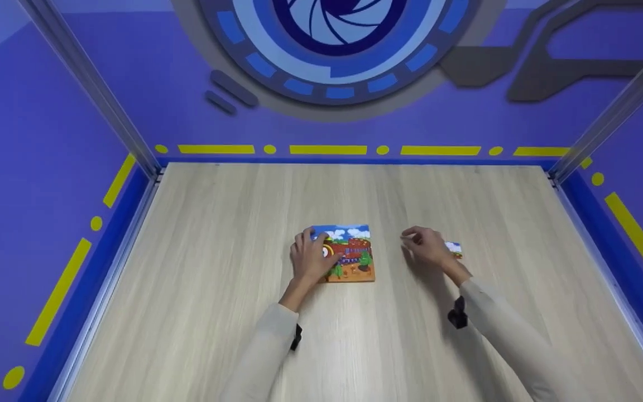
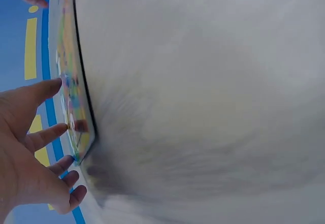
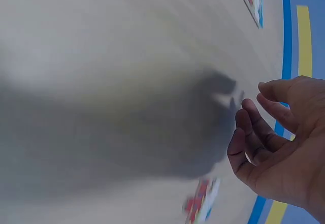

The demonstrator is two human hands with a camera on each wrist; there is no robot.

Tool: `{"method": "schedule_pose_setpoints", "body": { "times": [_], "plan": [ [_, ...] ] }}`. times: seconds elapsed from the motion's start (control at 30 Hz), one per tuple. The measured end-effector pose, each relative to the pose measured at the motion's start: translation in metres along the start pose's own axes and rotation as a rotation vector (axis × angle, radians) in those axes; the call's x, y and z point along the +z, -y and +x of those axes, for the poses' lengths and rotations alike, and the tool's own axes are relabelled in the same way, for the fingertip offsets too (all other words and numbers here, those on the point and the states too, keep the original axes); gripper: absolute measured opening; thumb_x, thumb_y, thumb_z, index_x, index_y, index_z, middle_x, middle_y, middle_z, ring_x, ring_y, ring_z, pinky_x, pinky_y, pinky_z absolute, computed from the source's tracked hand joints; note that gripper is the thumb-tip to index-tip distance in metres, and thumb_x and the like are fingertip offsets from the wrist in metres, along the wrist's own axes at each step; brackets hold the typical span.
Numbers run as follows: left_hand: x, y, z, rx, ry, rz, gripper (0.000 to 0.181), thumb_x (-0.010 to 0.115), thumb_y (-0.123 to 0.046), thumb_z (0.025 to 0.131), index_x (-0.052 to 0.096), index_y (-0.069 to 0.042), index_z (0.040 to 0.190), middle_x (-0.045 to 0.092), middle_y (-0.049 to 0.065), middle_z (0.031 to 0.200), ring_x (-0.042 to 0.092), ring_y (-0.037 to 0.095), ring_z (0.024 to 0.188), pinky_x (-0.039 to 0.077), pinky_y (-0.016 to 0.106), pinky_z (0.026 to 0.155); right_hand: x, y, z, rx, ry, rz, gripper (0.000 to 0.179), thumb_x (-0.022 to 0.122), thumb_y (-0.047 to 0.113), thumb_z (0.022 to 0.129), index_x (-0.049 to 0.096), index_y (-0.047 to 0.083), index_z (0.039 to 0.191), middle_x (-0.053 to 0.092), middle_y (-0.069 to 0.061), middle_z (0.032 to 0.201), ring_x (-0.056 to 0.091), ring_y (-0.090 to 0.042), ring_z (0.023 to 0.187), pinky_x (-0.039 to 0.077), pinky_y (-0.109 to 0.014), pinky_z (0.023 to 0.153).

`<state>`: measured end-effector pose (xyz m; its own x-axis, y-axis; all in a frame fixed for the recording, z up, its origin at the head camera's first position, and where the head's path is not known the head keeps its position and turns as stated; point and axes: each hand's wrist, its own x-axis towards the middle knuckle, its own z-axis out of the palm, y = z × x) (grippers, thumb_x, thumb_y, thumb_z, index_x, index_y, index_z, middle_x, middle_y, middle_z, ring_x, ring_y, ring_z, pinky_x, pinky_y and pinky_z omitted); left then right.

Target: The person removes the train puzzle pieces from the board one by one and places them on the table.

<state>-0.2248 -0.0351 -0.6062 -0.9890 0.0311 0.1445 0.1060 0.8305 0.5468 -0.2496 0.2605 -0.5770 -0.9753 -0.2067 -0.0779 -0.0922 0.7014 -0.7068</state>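
A square picture board (image 1: 355, 251), perhaps a puzzle, shows blue sky, clouds, a red shape and brown ground. My left hand (image 1: 310, 257) lies over its left side with the fingers spread. In the left wrist view the thumb and fingertips of that hand (image 2: 35, 142) touch the board's face and edge. My right hand (image 1: 426, 245) hovers above the table to the right of the board. In the right wrist view its fingers (image 3: 249, 132) are loosely bent, with nothing visible between them and the thumb. Beside that hand lies a small picture piece (image 1: 454, 249), partly hidden.
The wood-grain table (image 1: 232, 223) stands against a blue back wall (image 1: 148, 84) with yellow markings. Metal posts (image 1: 92, 89) rise at the back corners. Blue side panels flank the table. A black device (image 1: 457, 314) sits at the right wrist.
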Motion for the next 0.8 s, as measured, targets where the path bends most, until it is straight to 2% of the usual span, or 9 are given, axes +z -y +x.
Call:
{"method": "schedule_pose_setpoints", "body": {
  "times": [0.1, 0.23, 0.37, 0.5, 0.63, 0.8],
  "plan": [
    [0.002, 0.002, 0.000, 0.008, 0.015, 0.002, 0.060, 0.083, -0.039, 0.083, 0.066, -0.007, 0.131, 0.049, 0.021, 0.144, 0.044, 0.039, 0.133, 0.039, 0.058, 0.106, 0.018, 0.014, 0.009, 0.026, 0.006, 0.011, 0.026, 0.060, 0.006, 0.100, 0.066, -0.007, 0.122, 0.071, -0.023, 0.105, 0.063, -0.023, 0.082, 0.047, -0.027, 0.068],
    [0.004, 0.004, 0.000, 0.018, -0.006, 0.015, 0.062, 0.085, -0.039, 0.082, 0.066, -0.007, 0.131, 0.050, 0.020, 0.143, 0.045, 0.038, 0.132, 0.040, 0.057, 0.104, 0.038, 0.033, 0.019, 0.045, -0.033, 0.021, 0.023, 0.061, 0.007, 0.099, 0.069, -0.006, 0.118, 0.072, -0.022, 0.102, 0.063, -0.021, 0.079, 0.046, -0.026, 0.066],
    [0.003, 0.003, 0.000, 0.004, 0.004, 0.012, 0.063, 0.085, -0.039, 0.082, 0.066, -0.007, 0.132, 0.049, 0.019, 0.144, 0.045, 0.038, 0.132, 0.040, 0.058, 0.105, 0.053, 0.049, 0.028, 0.028, -0.069, 0.036, 0.020, 0.064, 0.006, 0.098, 0.071, -0.006, 0.113, 0.073, -0.021, 0.097, 0.063, -0.022, 0.078, 0.045, -0.025, 0.064],
    [0.003, 0.002, 0.001, -0.031, 0.029, 0.018, 0.063, 0.084, -0.040, 0.083, 0.065, -0.010, 0.134, 0.048, 0.017, 0.145, 0.044, 0.037, 0.134, 0.038, 0.058, 0.107, 0.068, 0.063, 0.035, 0.016, -0.034, 0.041, 0.022, 0.067, 0.007, 0.097, 0.073, -0.004, 0.114, 0.072, -0.018, 0.096, 0.062, -0.021, 0.079, 0.046, -0.025, 0.065],
    [0.004, 0.002, 0.001, -0.044, 0.031, 0.064, 0.065, 0.083, -0.046, 0.082, 0.065, -0.013, 0.135, 0.049, 0.016, 0.144, 0.044, 0.036, 0.132, 0.038, 0.056, 0.105, 0.082, 0.072, 0.040, 0.036, -0.005, 0.018, 0.026, 0.071, 0.012, 0.095, 0.073, -0.003, 0.117, 0.073, -0.017, 0.099, 0.063, -0.020, 0.080, 0.051, -0.029, 0.068],
    [0.003, 0.003, 0.001, -0.030, 0.018, 0.102, 0.066, 0.084, -0.050, 0.079, 0.066, -0.016, 0.133, 0.050, 0.014, 0.141, 0.046, 0.034, 0.129, 0.039, 0.054, 0.102, 0.094, 0.078, 0.043, 0.091, -0.036, -0.031, 0.033, 0.077, 0.015, 0.092, 0.073, -0.001, 0.120, 0.074, -0.017, 0.109, 0.066, -0.021, 0.088, 0.058, -0.039, 0.083]
  ]
}}
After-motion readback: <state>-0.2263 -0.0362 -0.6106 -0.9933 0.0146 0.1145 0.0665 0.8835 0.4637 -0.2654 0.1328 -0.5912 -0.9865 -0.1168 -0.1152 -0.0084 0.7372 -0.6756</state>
